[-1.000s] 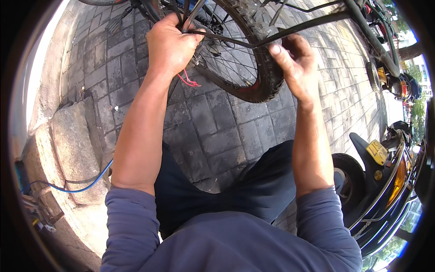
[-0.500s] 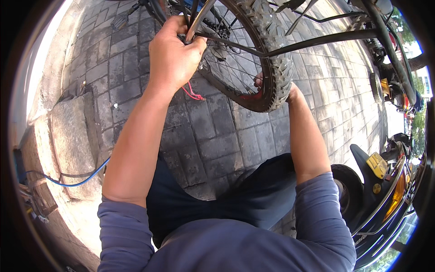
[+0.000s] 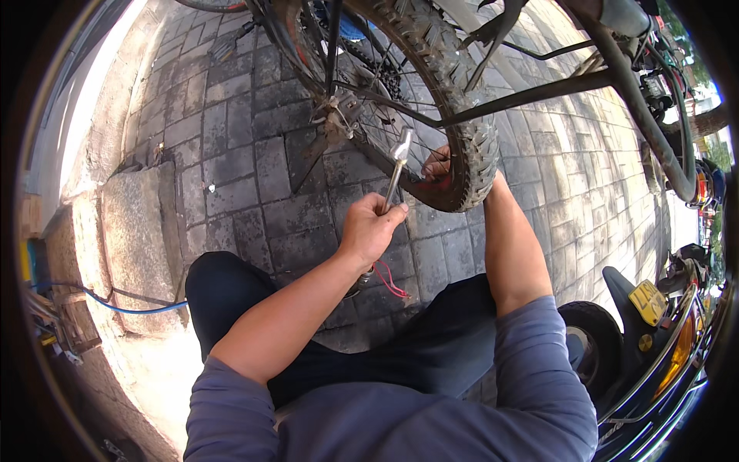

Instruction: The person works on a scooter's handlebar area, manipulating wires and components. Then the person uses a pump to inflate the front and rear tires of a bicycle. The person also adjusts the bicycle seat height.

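My left hand [image 3: 372, 231] is closed around a silver metal wrench with a socket-like head [image 3: 402, 146], which points up toward the wheel and stands apart from the axle. Pink-red cords [image 3: 392, 282] dangle below that hand, beside a dark part mostly hidden by my wrist. My right hand [image 3: 437, 165] reaches round the knobbly bicycle tyre [image 3: 476, 165]. Its fingers show between the spokes, curled over the rim near a red patch; the rest is behind the tyre. The wheel's axle end [image 3: 336, 115], with its nut and brackets, is exposed to the left.
A dark frame tube [image 3: 531, 96] crosses to the right of the wheel. On the right stands a parked scooter [image 3: 647, 339] with a yellow plate. A blue hose [image 3: 138, 309] runs past a stone block [image 3: 142, 231] at left. Grey paving bricks [image 3: 231, 154] cover the ground.
My left hand has come away from the axle, down and toward me, bringing the wrench with it. The axle end is now uncovered. My right hand stays on the wheel.
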Demonstrator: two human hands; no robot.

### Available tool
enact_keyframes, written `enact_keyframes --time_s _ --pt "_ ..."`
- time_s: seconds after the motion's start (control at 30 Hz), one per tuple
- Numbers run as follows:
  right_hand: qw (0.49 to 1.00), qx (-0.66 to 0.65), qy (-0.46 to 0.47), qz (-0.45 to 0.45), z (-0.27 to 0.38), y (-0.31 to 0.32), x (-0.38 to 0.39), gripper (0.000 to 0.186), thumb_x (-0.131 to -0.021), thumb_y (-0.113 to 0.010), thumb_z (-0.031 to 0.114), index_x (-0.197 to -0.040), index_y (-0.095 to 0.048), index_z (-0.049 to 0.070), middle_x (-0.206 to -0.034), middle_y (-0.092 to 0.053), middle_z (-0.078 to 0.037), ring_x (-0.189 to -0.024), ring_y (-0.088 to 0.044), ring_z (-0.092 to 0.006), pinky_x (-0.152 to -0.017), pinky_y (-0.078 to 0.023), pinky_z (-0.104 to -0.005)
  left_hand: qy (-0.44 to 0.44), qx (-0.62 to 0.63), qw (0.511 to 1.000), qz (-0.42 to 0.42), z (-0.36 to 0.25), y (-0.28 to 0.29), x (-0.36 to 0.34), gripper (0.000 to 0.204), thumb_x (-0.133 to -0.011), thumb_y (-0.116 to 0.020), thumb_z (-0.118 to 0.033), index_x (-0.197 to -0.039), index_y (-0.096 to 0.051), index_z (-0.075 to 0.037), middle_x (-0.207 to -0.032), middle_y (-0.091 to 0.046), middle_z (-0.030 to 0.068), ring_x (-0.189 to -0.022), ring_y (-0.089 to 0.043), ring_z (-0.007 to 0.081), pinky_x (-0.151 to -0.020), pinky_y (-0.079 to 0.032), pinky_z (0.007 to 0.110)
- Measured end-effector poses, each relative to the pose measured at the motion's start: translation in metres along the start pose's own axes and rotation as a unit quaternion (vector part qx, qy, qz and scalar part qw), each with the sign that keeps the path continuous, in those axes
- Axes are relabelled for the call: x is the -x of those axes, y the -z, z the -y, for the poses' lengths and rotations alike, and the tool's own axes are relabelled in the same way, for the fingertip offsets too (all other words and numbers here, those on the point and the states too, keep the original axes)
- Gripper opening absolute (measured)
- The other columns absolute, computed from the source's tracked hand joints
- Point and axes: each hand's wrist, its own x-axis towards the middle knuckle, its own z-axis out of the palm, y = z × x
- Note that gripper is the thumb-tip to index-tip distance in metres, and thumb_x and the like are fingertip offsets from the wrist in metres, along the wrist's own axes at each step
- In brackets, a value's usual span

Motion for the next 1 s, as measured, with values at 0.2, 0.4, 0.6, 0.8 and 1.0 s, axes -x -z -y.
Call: enact_keyframes --time_s 0.2,0.4,0.6,0.8,1.0 --pt "0.992 0.039 0.121 0.018 0.0 -0.002 0.002 0.022 -0.083 -0.078 0.02 -0.095 -0.069 0.004 -0.082 -0.065 0.002 -0.076 -0.057 -0.0097 -0.066 -0.046 -0.0264 0.071 0.009 0.997 0.037 0.037 -0.018 -0.002 0.033 -0.085 -0.076 -0.027 -0.072 -0.059 -0.002 -0.065 -0.056 0.0 -0.058 -0.047 0.0075 -0.051 -0.036 0.03" --pt "0.993 -0.106 0.034 -0.028 -0.004 -0.003 0.004 0.025 -0.081 -0.077 0.005 -0.103 -0.065 0.002 -0.094 -0.066 -0.005 -0.089 -0.063 -0.0172 -0.079 -0.052 -0.0298 0.138 0.04 0.989 0.043 0.041 -0.02 -0.004 0.031 -0.09 -0.071 -0.028 -0.076 -0.055 -0.005 -0.063 -0.05 0.0002 -0.045 -0.04 0.0071 -0.037 -0.03 0.026" --pt "0.977 -0.214 0.013 -0.012 -0.017 0.008 0.001 0.028 -0.081 -0.074 -0.001 -0.106 -0.061 0.0 -0.106 -0.065 -0.01 -0.097 -0.064 -0.0228 -0.086 -0.053 -0.0332 0.156 0.022 0.985 0.065 0.044 -0.019 -0.005 0.03 -0.092 -0.069 -0.029 -0.078 -0.054 -0.008 -0.065 -0.051 0.0002 -0.048 -0.042 0.0067 -0.04 -0.036 0.025" --pt "0.964 -0.257 0.008 0.071 -0.012 0.01 -0.001 0.028 -0.083 -0.072 0.0 -0.109 -0.061 0.002 -0.109 -0.063 -0.009 -0.092 -0.063 -0.0206 -0.083 -0.053 -0.0323 0.089 -0.032 0.995 0.02 0.046 -0.023 -0.014 0.041 -0.09 -0.068 -0.037 -0.07 -0.057 -0.003 -0.06 -0.054 0.0024 -0.05 -0.046 0.0116 -0.046 -0.035 0.033" --pt "0.997 -0.048 0.029 0.05 -0.008 0.005 0.002 0.017 -0.082 -0.073 0.004 -0.093 -0.06 0.005 -0.094 -0.063 -0.001 -0.088 -0.058 -0.0129 -0.076 -0.049 -0.0268 0.085 -0.056 0.995 0.005 0.05 -0.022 -0.015 0.043 -0.09 -0.068 -0.038 -0.068 -0.059 -0.002 -0.059 -0.055 0.0035 -0.055 -0.05 0.013 -0.051 -0.038 0.035"
